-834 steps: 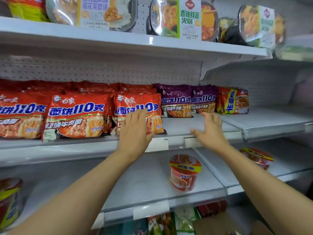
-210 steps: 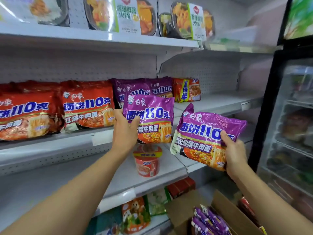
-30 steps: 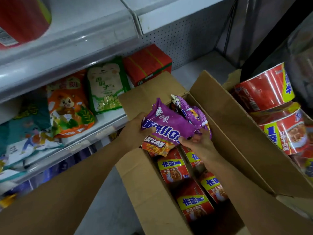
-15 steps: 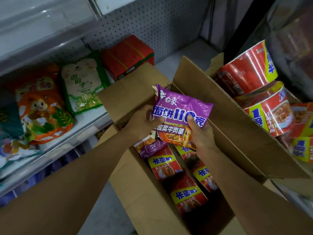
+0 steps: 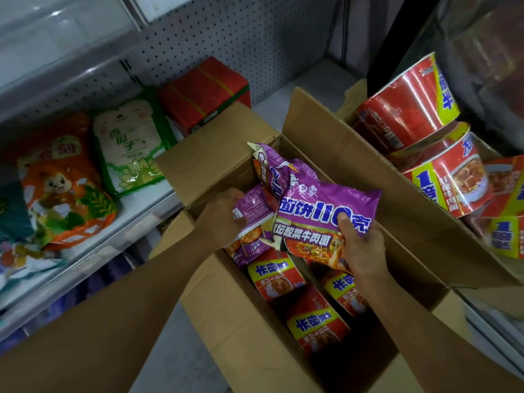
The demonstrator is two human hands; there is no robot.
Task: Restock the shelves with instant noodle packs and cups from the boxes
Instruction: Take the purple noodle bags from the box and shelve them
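Note:
An open cardboard box [image 5: 226, 313] stands on the floor below me. My right hand [image 5: 360, 245] grips a purple noodle pack [image 5: 326, 211] by its lower right corner, face up above the box. My left hand [image 5: 224, 219] grips a second purple pack [image 5: 251, 219] beside it, back side showing. A third purple pack [image 5: 268, 165] sticks up behind them. Red and yellow noodle packs [image 5: 314, 324] lie in the bottom of the box.
Red noodle cups [image 5: 408, 109] are stacked in a second box at the right. The lowest shelf [image 5: 147, 205] at the left holds an orange snack bag [image 5: 65, 191], a green and white bag [image 5: 130, 143] and a red carton [image 5: 204, 92]. Pegboard backs the shelves.
My left hand let go of the first purple pack and took hold of a second one in the box. My right hand keeps the first pack, now lower and further right.

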